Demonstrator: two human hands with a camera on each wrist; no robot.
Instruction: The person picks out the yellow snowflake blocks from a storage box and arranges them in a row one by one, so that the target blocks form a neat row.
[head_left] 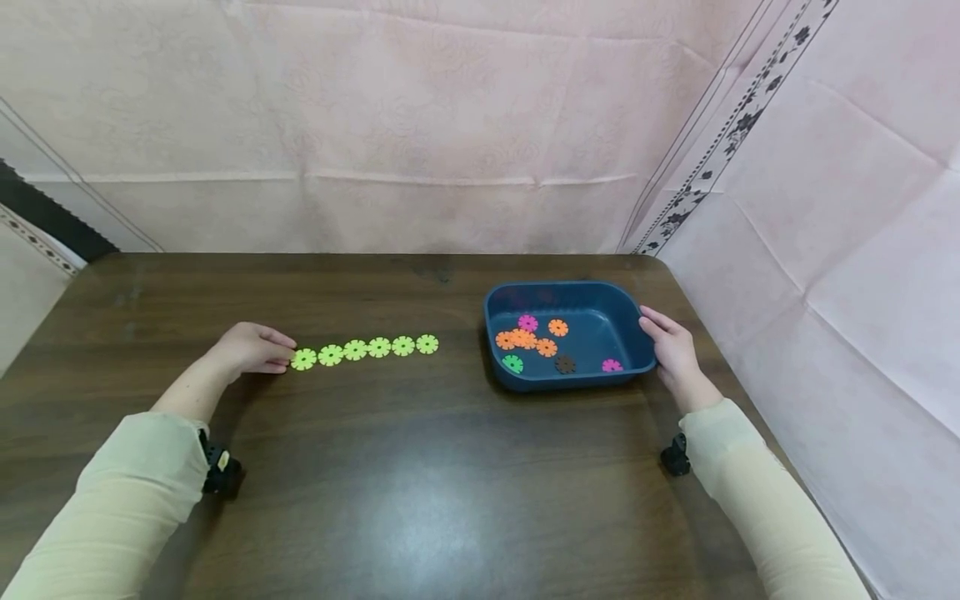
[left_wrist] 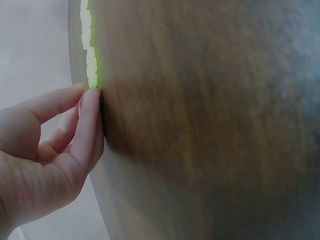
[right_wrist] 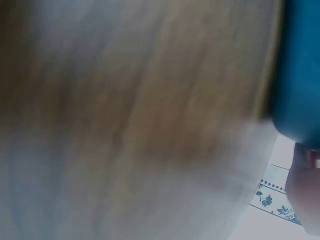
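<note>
Several yellow-green notched flower discs (head_left: 355,350) form a line across the middle left of the table; I cannot tell whether they interlock. At the line's left end, my left hand (head_left: 253,348) pinches the end disc (head_left: 303,359) between thumb and fingers. The left wrist view shows the fingertips (left_wrist: 91,95) meeting the end of the bright row (left_wrist: 89,55). On the right, my right hand (head_left: 672,354) grips the right rim of a blue plastic basin (head_left: 498,379). Only part of that hand (right_wrist: 305,195) shows beside the basin in the blurred right wrist view.
Inside the basin lie several orange discs (head_left: 522,338), a green one (head_left: 513,363), a dark brown one (head_left: 566,364) and pink ones (head_left: 528,322). The brown wooden table (head_left: 420,467) ends at a pale cloth wall (head_left: 420,125) behind and another cloth (head_left: 862,250) at right.
</note>
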